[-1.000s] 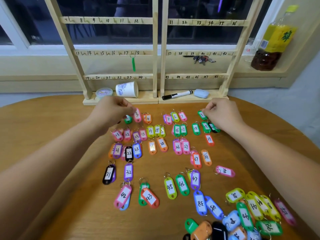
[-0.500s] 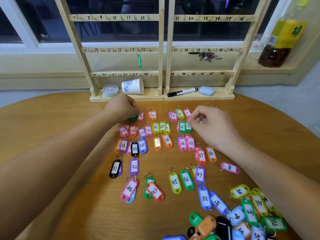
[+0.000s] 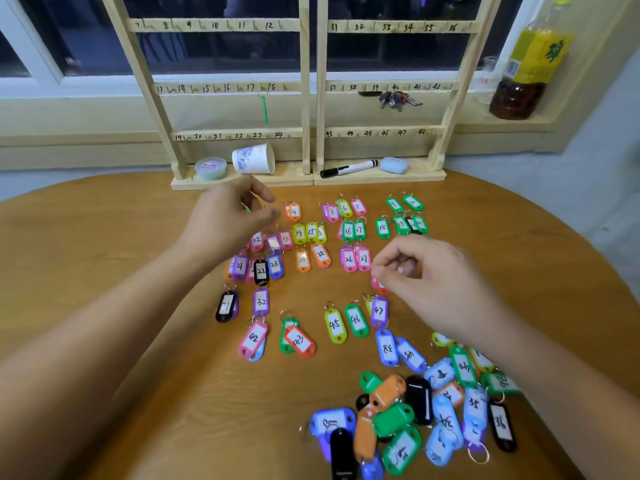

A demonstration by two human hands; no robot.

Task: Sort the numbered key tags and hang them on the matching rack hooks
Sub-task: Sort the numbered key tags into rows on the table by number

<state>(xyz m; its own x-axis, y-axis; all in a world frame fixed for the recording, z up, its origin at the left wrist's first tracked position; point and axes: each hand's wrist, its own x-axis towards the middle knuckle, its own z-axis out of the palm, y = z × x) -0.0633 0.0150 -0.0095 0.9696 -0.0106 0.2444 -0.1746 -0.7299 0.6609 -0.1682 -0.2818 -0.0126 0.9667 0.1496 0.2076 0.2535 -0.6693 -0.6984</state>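
Pinched thumb to forefinger, my right hand [image 3: 426, 285] hovers well out in front of the rack [image 3: 304, 98], its fingertips [image 3: 377, 271] right above an orange tag [image 3: 382, 288]; whether they have that tag's ring between them I cannot tell. My left hand [image 3: 225, 220] is nearer the rack, just in front of its base. It is blurred, with the thumb and the loosely curved fingers apart. A sliver of green shows in the gap, and I cannot tell if I touch it. From my hands on toward the rack the sorted tags [image 3: 348, 231] lie flat on the table [image 3: 104, 244] in rough rows, numbers up: 4, 5, 6, 7, 9 and 10 closest to the rack, then the teens, then the twenties, with 42 to 47 farther out. Farthest from the rack, beside my right forearm, is a loose heap of tags [image 3: 398, 417] lying over one another, some face down. On the rack itself one green tag [image 3: 265, 109] hangs from the rail near the 17 and 18 marks, and a bunch of keys [image 3: 398, 98] hangs below 40. On the rack's base lie a small tub [image 3: 210, 167], a tipped paper cup [image 3: 254, 159] and a black marker [image 3: 348, 168]. A bottle [image 3: 530, 64] stands on the sill to the right of the rack.
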